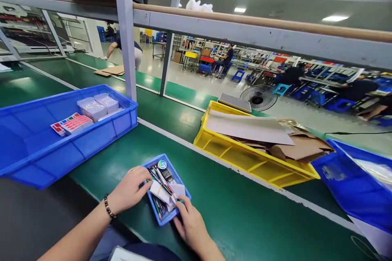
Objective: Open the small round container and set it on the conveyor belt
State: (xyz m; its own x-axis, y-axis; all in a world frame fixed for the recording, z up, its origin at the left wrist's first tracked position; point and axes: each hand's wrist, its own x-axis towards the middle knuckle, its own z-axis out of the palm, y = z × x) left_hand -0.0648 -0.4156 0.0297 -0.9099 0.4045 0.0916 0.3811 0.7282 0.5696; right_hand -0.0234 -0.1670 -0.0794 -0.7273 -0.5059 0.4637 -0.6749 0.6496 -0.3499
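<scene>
A small blue bin (163, 223) sits on the green table before me, filled with pens (163, 181), white paper pieces (159, 191), a round tape roll (162, 164) and a small dark item (166, 174). My left hand (133, 185), with a beaded bracelet on the wrist, reaches over the bin's left rim. Its fingers are curled close to the pens, and whatever lies between them is hidden. At the lower right corner, my right hand (192, 222) grips the bin wall, thumb outside and fingertips over the rim beside the pen ends.
Left stands a large blue crate (92, 147) with clear-wrapped packs (98, 107) and printed cards (76, 124). A yellow crate (239, 163) of cardboard and another blue crate (352, 187) are right. A metal post (125, 32) rises ahead; beyond it a person (130, 51) bends over.
</scene>
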